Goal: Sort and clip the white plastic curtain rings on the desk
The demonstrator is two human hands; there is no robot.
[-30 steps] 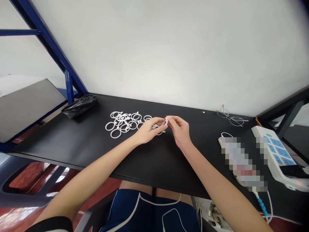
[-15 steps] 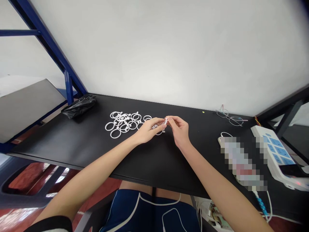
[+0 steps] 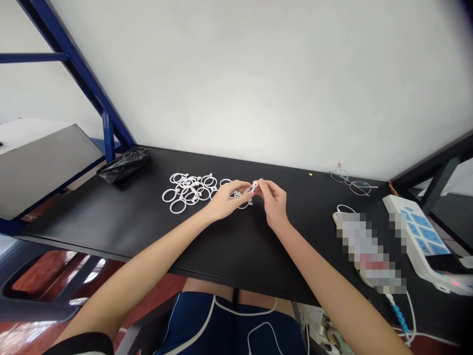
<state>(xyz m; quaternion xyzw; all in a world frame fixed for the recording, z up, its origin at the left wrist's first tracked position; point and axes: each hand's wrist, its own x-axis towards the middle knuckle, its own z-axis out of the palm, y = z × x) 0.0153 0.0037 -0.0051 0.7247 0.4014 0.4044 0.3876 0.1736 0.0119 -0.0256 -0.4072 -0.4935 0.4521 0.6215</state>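
A small white plastic ring (image 3: 254, 185) with a knob-like end is pinched between my two hands above the black table (image 3: 236, 246). My left hand (image 3: 229, 198) closes thumb and fingers on its left side. From the right, the fingertips of my right hand (image 3: 272, 198) meet at the same ring's end. Partly behind and under my left hand lie more white rings (image 3: 242, 204). Left of it spreads a loose pile of several white rings with small knobs (image 3: 189, 186), some overlapping. My fingers hide part of the held ring.
A crumpled black plastic bag (image 3: 123, 166) lies at the table's far left. On the right are eyeglasses (image 3: 349, 181), a pixelated phone (image 3: 369, 251) with a cable, and a white power strip (image 3: 424, 241). A blue metal frame (image 3: 84, 79) rises at left.
The held ring has turned slightly, so its rounded end now shows between my fingertips. Both hands stay almost in place, and the view has shifted a little.
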